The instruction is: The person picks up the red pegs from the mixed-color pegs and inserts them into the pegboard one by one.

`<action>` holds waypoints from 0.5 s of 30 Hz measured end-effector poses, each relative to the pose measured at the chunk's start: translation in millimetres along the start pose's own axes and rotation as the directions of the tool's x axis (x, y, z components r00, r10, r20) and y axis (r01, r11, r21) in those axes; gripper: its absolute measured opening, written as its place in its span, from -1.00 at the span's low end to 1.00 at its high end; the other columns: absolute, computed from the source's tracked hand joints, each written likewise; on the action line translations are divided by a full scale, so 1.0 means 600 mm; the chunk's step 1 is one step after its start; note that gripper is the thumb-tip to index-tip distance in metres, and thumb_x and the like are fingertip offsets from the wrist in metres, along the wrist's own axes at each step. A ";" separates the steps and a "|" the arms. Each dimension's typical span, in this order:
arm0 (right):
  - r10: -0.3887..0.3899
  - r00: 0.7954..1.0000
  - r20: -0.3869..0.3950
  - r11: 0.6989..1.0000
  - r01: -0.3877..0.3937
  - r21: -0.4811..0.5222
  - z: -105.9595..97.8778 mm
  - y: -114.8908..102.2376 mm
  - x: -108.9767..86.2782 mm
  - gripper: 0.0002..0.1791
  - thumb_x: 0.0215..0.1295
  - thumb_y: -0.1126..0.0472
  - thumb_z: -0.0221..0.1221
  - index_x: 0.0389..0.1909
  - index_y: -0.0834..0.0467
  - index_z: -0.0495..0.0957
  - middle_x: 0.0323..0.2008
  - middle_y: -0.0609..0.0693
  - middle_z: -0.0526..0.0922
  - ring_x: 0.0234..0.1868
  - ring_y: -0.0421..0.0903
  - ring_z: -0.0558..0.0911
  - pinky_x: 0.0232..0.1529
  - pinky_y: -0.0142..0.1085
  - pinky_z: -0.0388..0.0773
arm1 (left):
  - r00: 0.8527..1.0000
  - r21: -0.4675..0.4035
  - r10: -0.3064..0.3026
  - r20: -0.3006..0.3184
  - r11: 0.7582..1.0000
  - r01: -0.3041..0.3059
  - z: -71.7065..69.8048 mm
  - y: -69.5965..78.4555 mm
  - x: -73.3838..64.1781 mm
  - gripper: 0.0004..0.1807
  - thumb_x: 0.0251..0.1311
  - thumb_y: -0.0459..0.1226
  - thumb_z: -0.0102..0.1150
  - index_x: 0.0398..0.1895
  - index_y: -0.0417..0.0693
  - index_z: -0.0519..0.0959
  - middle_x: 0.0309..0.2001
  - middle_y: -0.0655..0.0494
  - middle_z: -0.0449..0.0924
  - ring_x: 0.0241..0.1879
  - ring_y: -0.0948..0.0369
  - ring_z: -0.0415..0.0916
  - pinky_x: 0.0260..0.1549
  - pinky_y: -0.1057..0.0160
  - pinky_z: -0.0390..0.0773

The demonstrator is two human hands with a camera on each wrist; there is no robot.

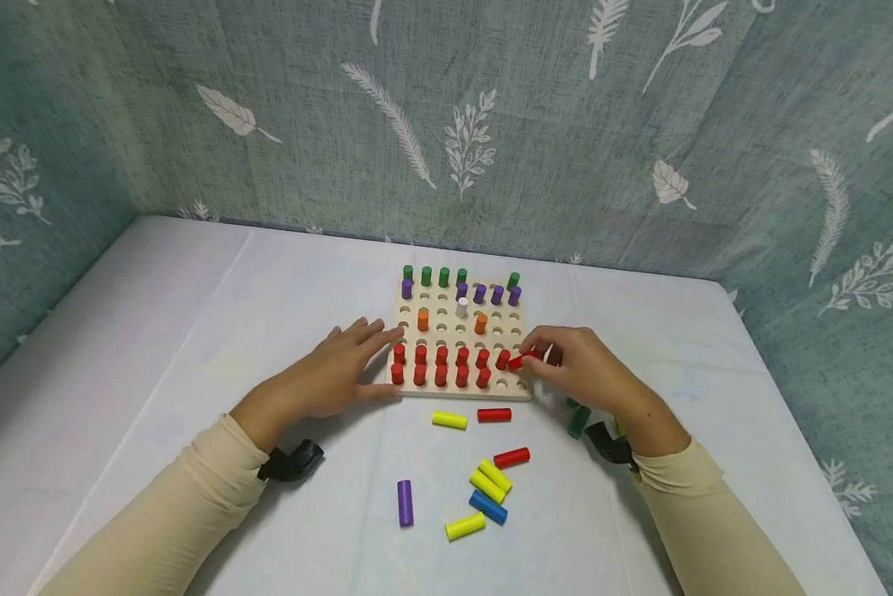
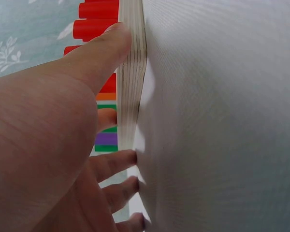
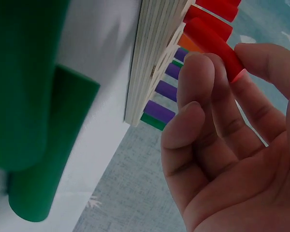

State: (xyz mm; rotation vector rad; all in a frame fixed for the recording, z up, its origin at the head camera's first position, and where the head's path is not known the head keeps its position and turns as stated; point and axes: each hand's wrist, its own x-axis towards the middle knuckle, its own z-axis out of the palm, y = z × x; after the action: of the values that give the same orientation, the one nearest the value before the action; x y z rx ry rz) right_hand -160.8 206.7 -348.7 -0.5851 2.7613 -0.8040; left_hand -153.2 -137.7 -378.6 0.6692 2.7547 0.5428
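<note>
A wooden pegboard carries two near rows of red pegs, with orange, white, purple and green pegs farther back. Between thumb and fingers, my right hand pinches a red peg, tilted over the end of the second red row. Whether its tip is in a hole cannot be told. My left hand rests at the board's left side with fingers spread. In the left wrist view, its thumb touches the edge of the board, and the other fingertips reach the board's side and the cloth.
Loose pegs lie on the white cloth in front: a purple peg, a blue peg, two red ones and several yellow ones, including a yellow peg. Green pegs lie under the right wrist. A patterned curtain stands behind.
</note>
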 end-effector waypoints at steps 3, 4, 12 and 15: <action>0.007 1.000 -0.001 1.000 -0.007 -0.011 0.003 0.000 0.002 -0.85 0.33 0.18 0.29 -0.11 0.06 0.66 -0.37 -0.08 0.64 -0.39 -0.11 0.52 -0.45 -0.34 0.52 | 1.000 0.000 -0.003 -0.003 1.000 0.003 0.000 0.000 0.000 -0.04 0.19 0.15 0.30 0.59 0.16 0.09 0.56 -0.21 0.06 0.57 -0.23 -0.11 0.49 -0.28 -0.12; 0.010 1.000 -0.001 1.000 -0.010 -0.014 0.004 0.000 0.002 -0.84 0.33 0.17 0.29 -0.11 0.06 0.66 -0.36 -0.08 0.64 -0.39 -0.11 0.52 -0.45 -0.33 0.52 | 1.000 0.001 -0.004 -0.003 1.000 0.004 0.000 0.000 0.001 -0.04 0.19 0.15 0.30 0.59 0.16 0.09 0.56 -0.21 0.06 0.57 -0.23 -0.11 0.49 -0.28 -0.12; 0.034 0.999 0.009 0.999 -0.034 -0.013 0.007 0.001 0.002 -0.83 0.32 0.14 0.31 -0.10 0.04 0.67 -0.35 -0.08 0.65 -0.38 -0.11 0.52 -0.43 -0.33 0.54 | 1.000 0.006 -0.010 0.003 1.000 0.010 0.004 -0.001 0.002 -0.03 0.18 0.16 0.30 0.59 0.17 0.09 0.56 -0.20 0.06 0.57 -0.22 -0.11 0.49 -0.27 -0.12; 0.034 0.999 0.008 0.999 -0.034 -0.015 0.008 0.001 0.002 -0.83 0.32 0.14 0.31 -0.10 0.04 0.67 -0.35 -0.08 0.65 -0.38 -0.11 0.52 -0.43 -0.33 0.53 | 1.000 0.005 -0.013 0.003 1.000 0.013 0.005 0.000 0.002 -0.04 0.18 0.16 0.30 0.59 0.17 0.10 0.56 -0.20 0.06 0.57 -0.22 -0.11 0.49 -0.27 -0.12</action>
State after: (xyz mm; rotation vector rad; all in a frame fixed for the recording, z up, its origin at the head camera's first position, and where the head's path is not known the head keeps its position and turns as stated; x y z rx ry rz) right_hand -160.6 204.6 -353.2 -0.5413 2.7644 -0.7729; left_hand -153.3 -136.2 -381.4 0.6521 2.7560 0.5321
